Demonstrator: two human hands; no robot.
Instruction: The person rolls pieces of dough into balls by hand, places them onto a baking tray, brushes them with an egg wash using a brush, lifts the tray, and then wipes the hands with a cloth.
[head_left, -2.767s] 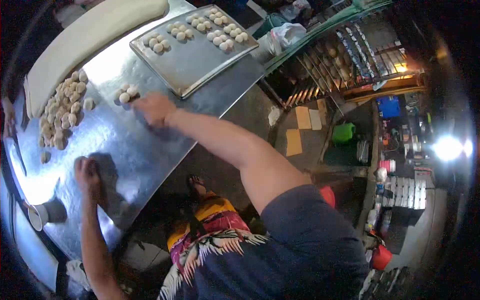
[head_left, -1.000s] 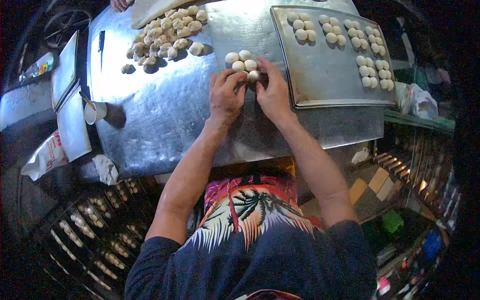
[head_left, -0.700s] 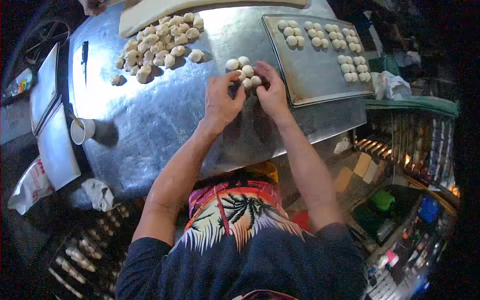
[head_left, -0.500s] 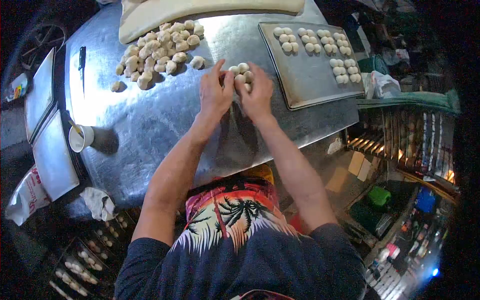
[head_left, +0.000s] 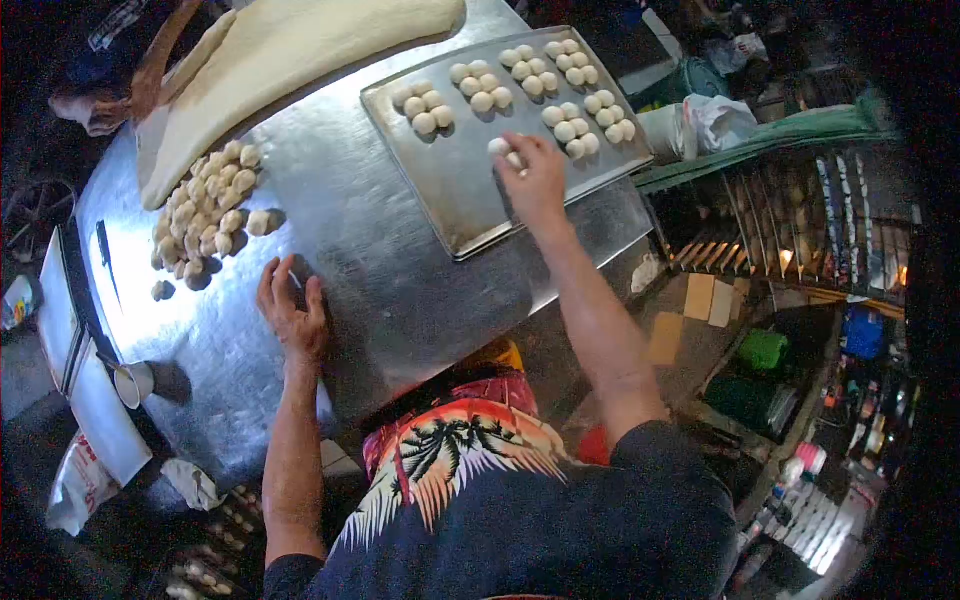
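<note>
My right hand is closed round a small cluster of white dough balls over the metal tray, partly hiding them. Several clusters of smooth dough balls sit along the tray's far and right parts. My left hand is empty, fingers apart and curved, low over the metal table. Beyond it to the upper left lies a heap of rough dough pieces, with one piece a little apart on its right.
A long dough slab lies along the far side, with another person's hand at its left end. At the left are a knife, a white cup and metal trays. A rack stands at the right.
My right hand has carried the dough ball cluster from the table to the tray on the right. My left hand has let go and moved left. The view has turned.
</note>
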